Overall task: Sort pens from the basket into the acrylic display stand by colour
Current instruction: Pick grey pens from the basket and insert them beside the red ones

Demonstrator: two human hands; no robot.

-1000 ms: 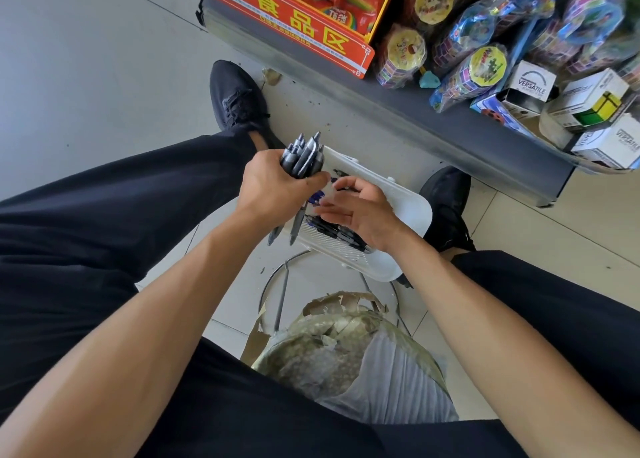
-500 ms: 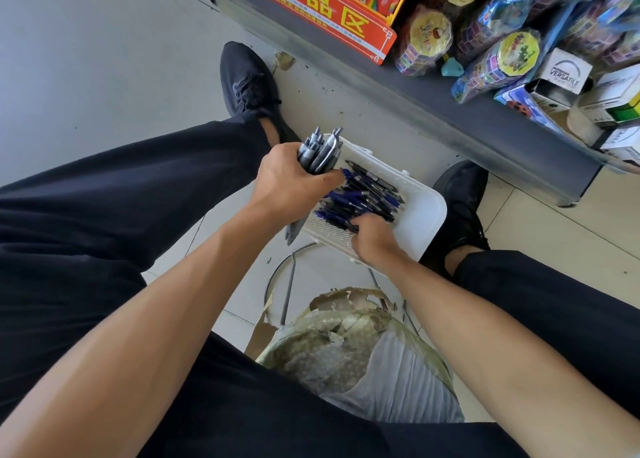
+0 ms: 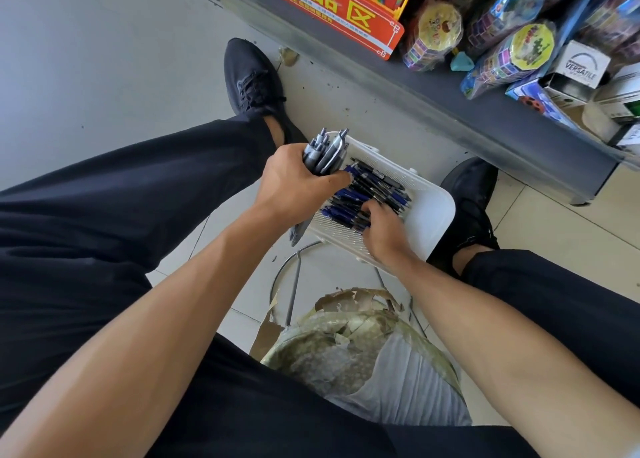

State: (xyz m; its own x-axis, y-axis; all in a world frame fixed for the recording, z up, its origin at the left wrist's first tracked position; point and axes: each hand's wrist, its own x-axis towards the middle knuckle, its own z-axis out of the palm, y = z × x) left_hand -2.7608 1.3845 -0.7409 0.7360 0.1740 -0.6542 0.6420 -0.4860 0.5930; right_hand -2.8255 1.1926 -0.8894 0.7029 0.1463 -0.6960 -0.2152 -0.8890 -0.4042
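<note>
A heap of blue and black pens [image 3: 372, 194] lies in the white plastic basket [image 3: 433, 215], which sits on the tiled floor [image 3: 554, 236] between the person's two black shoes. The right hand [image 3: 384, 230] reaches into the heap, fingers [image 3: 369, 210] curled down among the pens; whether they grip one cannot be told. The left hand [image 3: 294, 184] hovers over the basket's left edge, fingers clamped around a bundle of grey pens [image 3: 325, 151] with clicker ends pointing up. Beyond the basket stands a grey shelf [image 3: 485, 118] base carrying packaged goods and a red sign [image 3: 332, 10].
</note>
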